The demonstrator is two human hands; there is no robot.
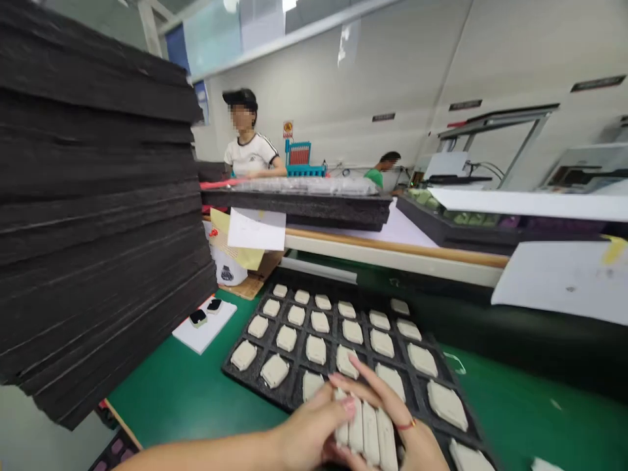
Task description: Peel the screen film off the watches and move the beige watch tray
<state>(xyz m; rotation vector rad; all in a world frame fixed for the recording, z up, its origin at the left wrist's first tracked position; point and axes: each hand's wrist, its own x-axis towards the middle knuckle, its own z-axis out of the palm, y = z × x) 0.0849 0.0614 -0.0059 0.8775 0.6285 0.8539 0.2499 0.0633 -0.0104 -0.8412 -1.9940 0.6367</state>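
1. Both hands close together on a small stack of pale rectangular parts (pixel 366 432) stood on edge side by side: the left hand (pixel 307 435) presses in from the left with its thumb on the stack's end, and the right hand (pixel 392 418) cups it from the other side, fingers (pixel 363 383) laid over the top. Held from both ends like this, the upright pieces cannot fan out or tip over.
2. That stack sits low over the near edge of a black foam tray (pixel 289 389), which lies flat on the green table mat (pixel 186 392).
3. One flat pale part (pixel 316 348) lies in each visible pocket of the tray; the dividers keep the pieces apart, so none touches its neighbour.
4. A tall stack of black foam sheets (pixel 98 209) stands at the left, close by the tray and within easy reach.
5. Just beside that stack lies a small white pad (pixel 203 326) carrying two dark pieces.
6. Beyond the tray runs a raised shelf (pixel 392 255) bearing more black trays and white paper sheets (pixel 559 278).
7. Farther back, a person in a black cap (pixel 248 140) stands at another bench, well apart from these hands, and another person sits beyond.
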